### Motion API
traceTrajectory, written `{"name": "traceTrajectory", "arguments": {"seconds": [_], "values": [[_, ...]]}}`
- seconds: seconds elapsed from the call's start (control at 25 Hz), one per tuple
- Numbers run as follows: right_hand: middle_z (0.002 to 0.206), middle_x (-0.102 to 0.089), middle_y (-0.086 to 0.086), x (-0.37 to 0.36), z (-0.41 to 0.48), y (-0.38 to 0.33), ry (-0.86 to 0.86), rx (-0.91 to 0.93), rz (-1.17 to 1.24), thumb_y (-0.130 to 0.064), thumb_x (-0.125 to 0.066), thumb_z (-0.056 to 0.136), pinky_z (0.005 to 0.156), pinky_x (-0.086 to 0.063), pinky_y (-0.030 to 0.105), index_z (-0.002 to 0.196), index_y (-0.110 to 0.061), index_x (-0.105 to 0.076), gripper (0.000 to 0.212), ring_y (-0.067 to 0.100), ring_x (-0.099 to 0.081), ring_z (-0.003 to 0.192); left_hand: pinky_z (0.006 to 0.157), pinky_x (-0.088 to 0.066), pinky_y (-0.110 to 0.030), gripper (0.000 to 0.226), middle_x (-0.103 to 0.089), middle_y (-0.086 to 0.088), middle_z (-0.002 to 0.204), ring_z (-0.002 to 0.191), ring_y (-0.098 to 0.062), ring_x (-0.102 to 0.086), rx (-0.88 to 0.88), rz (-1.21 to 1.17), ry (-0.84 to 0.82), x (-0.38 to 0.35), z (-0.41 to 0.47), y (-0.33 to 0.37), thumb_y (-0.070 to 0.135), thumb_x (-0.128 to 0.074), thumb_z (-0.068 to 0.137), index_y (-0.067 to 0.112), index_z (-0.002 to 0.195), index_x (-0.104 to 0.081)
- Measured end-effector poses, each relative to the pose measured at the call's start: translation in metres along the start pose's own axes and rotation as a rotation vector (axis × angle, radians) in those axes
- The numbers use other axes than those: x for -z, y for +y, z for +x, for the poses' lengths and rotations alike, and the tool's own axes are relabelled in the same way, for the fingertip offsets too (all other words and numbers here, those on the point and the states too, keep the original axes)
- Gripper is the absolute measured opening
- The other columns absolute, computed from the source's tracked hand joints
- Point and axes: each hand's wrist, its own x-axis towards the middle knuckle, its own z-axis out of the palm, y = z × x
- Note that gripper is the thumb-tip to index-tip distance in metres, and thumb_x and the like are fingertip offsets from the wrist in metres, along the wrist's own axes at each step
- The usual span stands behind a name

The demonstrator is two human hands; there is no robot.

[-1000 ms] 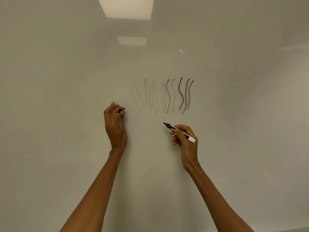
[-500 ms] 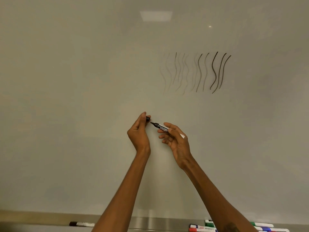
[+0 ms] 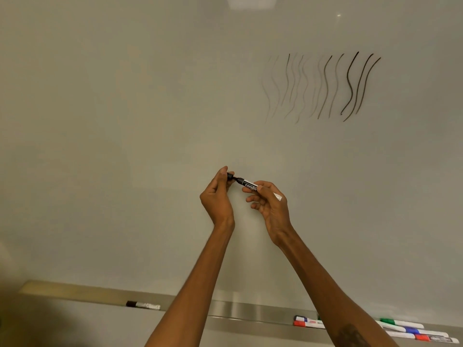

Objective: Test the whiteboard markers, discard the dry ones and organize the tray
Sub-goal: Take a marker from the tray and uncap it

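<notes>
A whiteboard fills nearly the whole view. The metal marker tray runs along its bottom edge and slopes down toward the right of the view. High above the tray's right part a band of wavy test strokes is drawn on the board, faint at the left and dark black at the right. A cluster of red, blue and green markers lies in the tray's right part, partly hidden by the right forearm that crosses in front of it.

Well above the tray's middle, the left hand and the right hand are raised close together. They do not touch and are joined only by what they hold. A single black-capped marker lies toward the tray's left end, well apart from the cluster.

The right hand grips the barrel of a black Camlin marker between thumb and fingers, its nib end pointing left and slightly up. The left hand pinches the black cap at its fingertips. The nib end meets the cap's mouth, but I cannot tell whether it is pushed home.
</notes>
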Motion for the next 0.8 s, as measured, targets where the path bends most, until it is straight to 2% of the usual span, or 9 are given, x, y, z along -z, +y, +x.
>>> {"name": "traceTrajectory", "arguments": {"seconds": [0.24, 0.48, 0.64, 0.8], "values": [[0.103, -0.072, 0.021, -0.005, -0.002, 0.009, -0.002, -0.005, -0.016, -0.012, -0.048, 0.101, 0.069, -0.052, 0.032, 0.107, -0.005, -0.061, 0.016, 0.022, -0.066, 0.075, 0.091, -0.057, -0.032, 0.022, -0.077, -0.005, 0.094, 0.092, -0.017, -0.073, 0.006, 0.012, 0.043, 0.013, 0.003, -0.001, 0.025, -0.063, 0.096, 0.010, 0.107, -0.076], [0.105, -0.072, 0.020, -0.016, 0.000, 0.014, -0.027, 0.006, -0.046, -0.012, -0.050, 0.100, 0.069, -0.054, 0.030, 0.113, -0.001, -0.060, 0.019, 0.023, -0.066, 0.076, 0.095, -0.056, -0.036, 0.014, -0.078, -0.002, 0.093, 0.097, -0.018, -0.072, -0.003, 0.037, 0.002, 0.019, 0.003, -0.001, 0.028, -0.065, 0.095, 0.024, 0.098, -0.077], [0.106, -0.073, 0.018, -0.021, 0.001, 0.018, -0.028, 0.000, -0.036, -0.014, -0.055, 0.098, 0.074, -0.057, 0.031, 0.115, 0.000, -0.062, 0.022, 0.028, -0.069, 0.083, 0.098, -0.054, -0.040, 0.014, -0.078, -0.002, 0.093, 0.099, -0.018, -0.072, -0.007, 0.031, 0.009, 0.024, 0.006, -0.001, 0.029, -0.064, 0.095, 0.025, 0.096, -0.077], [0.108, -0.072, 0.021, -0.031, 0.001, 0.026, -0.037, -0.036, 0.045, -0.013, -0.058, 0.097, 0.084, -0.059, 0.034, 0.116, 0.003, -0.062, 0.026, 0.035, -0.071, 0.097, 0.096, -0.056, -0.037, 0.016, -0.077, -0.004, 0.093, 0.098, -0.019, -0.072, -0.010, 0.019, 0.025, 0.030, 0.010, -0.001, 0.025, -0.063, 0.096, 0.020, 0.101, -0.076]]}}
